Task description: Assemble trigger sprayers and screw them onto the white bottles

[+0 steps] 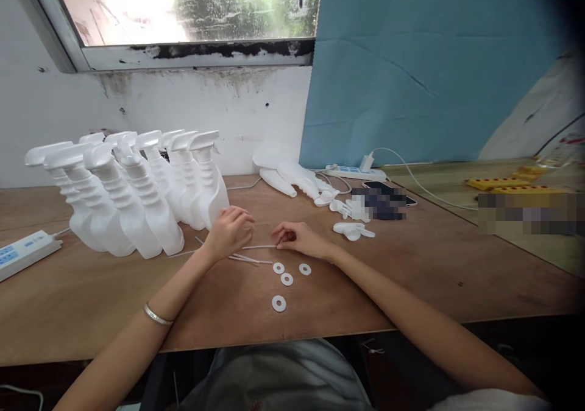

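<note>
The tube (260,247) is a skinny white thing, pretty much straight, lying low over the table (347,310) between the two hands. The right hand (301,239) has its fingertips pinched on the near-right end of it. The left hand (232,231) hovers over the other end with fingers curled, and I can't tell if it's gripping anything. There's a bracelet (156,315) on that wrist. A few more thin white tubes (249,259) lie crossed just in front, and four flat white washers (279,304), each with a round hole, sit closer to the person.

Table's brown and a bit marked up. A pack of white spray bottles (121,210) stands upright on the left, with a power strip (27,256) beside it. Farther back on the right there's a pile of white parts (286,176) lying down, a phone (380,187) and another strip (350,172). Behind it all: scuffed white wall (183,103), grimy window (247,9), big blue sheet (411,64). Part of the right side is pixelated.
</note>
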`<state>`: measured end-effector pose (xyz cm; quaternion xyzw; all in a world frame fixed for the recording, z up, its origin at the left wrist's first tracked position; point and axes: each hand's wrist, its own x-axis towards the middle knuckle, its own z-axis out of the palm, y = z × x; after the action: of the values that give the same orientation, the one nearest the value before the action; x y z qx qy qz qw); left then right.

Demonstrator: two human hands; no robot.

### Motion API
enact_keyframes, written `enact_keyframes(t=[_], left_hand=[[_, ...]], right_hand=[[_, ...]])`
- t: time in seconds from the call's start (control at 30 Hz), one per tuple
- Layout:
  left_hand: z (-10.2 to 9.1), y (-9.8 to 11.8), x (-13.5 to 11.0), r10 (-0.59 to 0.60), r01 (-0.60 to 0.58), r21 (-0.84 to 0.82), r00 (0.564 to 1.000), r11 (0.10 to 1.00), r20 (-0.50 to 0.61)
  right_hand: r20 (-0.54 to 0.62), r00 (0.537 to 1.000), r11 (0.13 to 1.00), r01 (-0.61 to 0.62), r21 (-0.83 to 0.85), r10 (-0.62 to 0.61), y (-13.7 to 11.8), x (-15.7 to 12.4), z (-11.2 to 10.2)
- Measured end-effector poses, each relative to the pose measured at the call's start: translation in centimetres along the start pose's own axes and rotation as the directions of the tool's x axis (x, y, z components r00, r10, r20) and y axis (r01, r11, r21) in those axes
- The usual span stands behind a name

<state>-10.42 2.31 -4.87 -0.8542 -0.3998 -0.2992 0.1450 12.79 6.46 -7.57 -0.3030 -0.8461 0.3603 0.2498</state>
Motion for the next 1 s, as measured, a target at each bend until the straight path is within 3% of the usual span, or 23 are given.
enact_keyframes(t=[0.07, 0.13, 0.2, 0.27, 0.37, 0.47, 0.5, 0.57, 0.7, 0.8, 0.9, 1.0], left_hand=[[0.4, 0.3, -0.1, 0.084, -0.075, -0.064, 0.985, 0.995, 0.153], [0.6, 0.5, -0.3, 0.109, -0.086, -0.108, 0.968, 0.990, 0.228], [0.6, 0.6, -0.4, 0.109, -0.068, -0.157, 0.957, 0.985, 0.270], [0.4, 0.7, -0.4, 0.115, -0.050, -0.211, 0.943, 0.976, 0.311], [-0.1, 0.9, -0.3, 0.145, -0.031, -0.295, 0.918, 0.955, 0.370], [-0.3, 1.4, -0.2, 0.176, -0.024, -0.368, 0.905, 0.930, 0.388], [-0.3, 1.6, -0.2, 0.192, -0.027, -0.391, 0.901, 0.920, 0.389], [0.0, 2.2, -0.3, 0.231, -0.046, -0.429, 0.892, 0.902, 0.389], [0.9, 3.1, -0.6, 0.262, -0.091, -0.411, 0.886, 0.907, 0.383], [1.4, 3.2, -0.8, 0.244, -0.097, -0.366, 0.893, 0.925, 0.379], [1.5, 3.2, -0.8, 0.232, -0.081, -0.370, 0.894, 0.926, 0.384], [1.3, 3.4, -0.8, 0.227, -0.066, -0.386, 0.893, 0.920, 0.388]], right_hand=[[-0.079, 0.997, 0.991, -0.001, -0.137, -0.010, -0.5, -0.1, -0.4], [-0.196, 0.980, 0.924, -0.058, -0.377, -0.018, -1.0, -0.3, -1.1], [-0.311, 0.950, 0.751, -0.196, -0.630, -0.013, -1.3, -0.6, -2.0], [-0.414, 0.910, 0.524, -0.369, -0.768, 0.034, -1.5, -1.0, -2.8], [-0.560, 0.801, 0.287, -0.598, -0.748, 0.209, -1.4, -1.4, -3.4], [-0.574, 0.675, 0.216, -0.714, -0.666, 0.463, -1.0, -1.6, -3.5], [-0.548, 0.659, 0.223, -0.720, -0.657, 0.515, -0.9, -1.6, -3.5], [-0.504, 0.689, 0.276, -0.694, -0.664, 0.520, -0.6, -1.5, -3.4], [-0.415, 0.866, 0.521, -0.500, -0.691, 0.280, -0.5, -1.2, -2.9], [-0.290, 0.945, 0.723, -0.306, -0.619, 0.151, -0.5, -1.0, -2.4], [-0.224, 0.972, 0.836, -0.186, -0.516, 0.078, -0.2, -0.8, -2.1], [-0.226, 0.974, 0.873, -0.130, -0.470, 0.023, 0.3, -0.6, -1.9]])
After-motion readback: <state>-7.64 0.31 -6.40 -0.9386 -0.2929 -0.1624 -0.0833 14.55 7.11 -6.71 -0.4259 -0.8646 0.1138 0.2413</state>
